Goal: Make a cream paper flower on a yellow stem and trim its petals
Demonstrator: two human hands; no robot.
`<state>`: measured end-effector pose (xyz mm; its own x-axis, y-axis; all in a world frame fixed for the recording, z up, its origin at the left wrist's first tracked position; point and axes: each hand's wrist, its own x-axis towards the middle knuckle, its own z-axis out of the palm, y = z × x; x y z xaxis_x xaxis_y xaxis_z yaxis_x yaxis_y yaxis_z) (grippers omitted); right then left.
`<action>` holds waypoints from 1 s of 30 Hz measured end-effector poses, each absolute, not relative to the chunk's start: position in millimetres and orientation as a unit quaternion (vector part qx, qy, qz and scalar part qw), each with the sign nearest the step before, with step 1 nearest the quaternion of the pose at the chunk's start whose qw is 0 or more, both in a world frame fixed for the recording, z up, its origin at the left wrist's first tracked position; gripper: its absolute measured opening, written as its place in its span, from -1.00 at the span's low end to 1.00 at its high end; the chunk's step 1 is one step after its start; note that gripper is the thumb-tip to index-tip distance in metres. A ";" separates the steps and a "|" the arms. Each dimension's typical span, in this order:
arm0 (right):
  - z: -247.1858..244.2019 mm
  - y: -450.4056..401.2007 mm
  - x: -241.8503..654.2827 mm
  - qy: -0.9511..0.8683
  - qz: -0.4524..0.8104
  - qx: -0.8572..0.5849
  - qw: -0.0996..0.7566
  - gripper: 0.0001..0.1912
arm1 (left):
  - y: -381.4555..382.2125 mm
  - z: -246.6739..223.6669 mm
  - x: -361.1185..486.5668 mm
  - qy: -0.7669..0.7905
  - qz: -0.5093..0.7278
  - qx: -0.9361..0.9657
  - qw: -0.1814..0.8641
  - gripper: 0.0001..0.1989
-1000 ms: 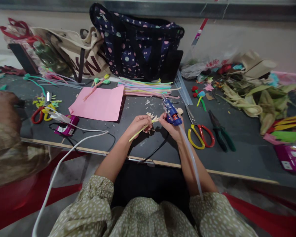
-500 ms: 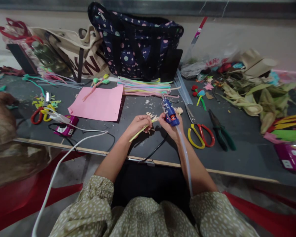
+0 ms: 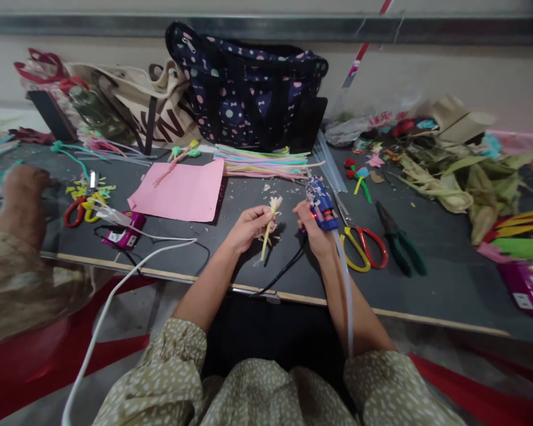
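Note:
My left hand [image 3: 250, 227] is closed in a pinch on a small craft flower [image 3: 276, 204] with pale, frayed petals at the top and a thin yellow-green stem slanting down. My right hand [image 3: 317, 235] grips a blue glue gun [image 3: 324, 208], its front end speckled with glue bits and a small orange light showing. A long translucent glue stick [image 3: 344, 275] runs out of its back along my forearm. The gun stands apart from the flower, to its right. Under my left hand lie pale scraps, partly hidden.
Right of the gun lie red-and-yellow scissors [image 3: 364, 248] and green-handled pliers [image 3: 400, 242]. A pink sheet [image 3: 177, 192] and coloured pipe cleaners [image 3: 266, 163] lie behind. Dried husks [image 3: 479, 183] spread at right. A white cable [image 3: 115, 296] crosses the table edge. Another person's hand [image 3: 24, 195] rests at left.
My right hand with the glue gun has drawn away to the right from my left hand. The flower has turned upright, its pale petals now showing at the top. The view has tilted slightly upward.

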<state>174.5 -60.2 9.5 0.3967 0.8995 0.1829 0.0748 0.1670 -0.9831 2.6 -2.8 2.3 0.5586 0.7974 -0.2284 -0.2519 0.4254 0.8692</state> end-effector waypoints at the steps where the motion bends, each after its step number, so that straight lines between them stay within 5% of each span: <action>1: 9.4 -60.5 174.6 -0.439 0.333 -0.555 0.623 -0.63 | -2.5 2.1 2.4 0.323 0.344 0.410 0.780 -0.63; 30: 6.9 -71.7 165.2 -0.577 0.377 -0.555 0.466 -0.65 | 1.5 0.8 2.0 0.340 0.463 0.352 0.739 -0.71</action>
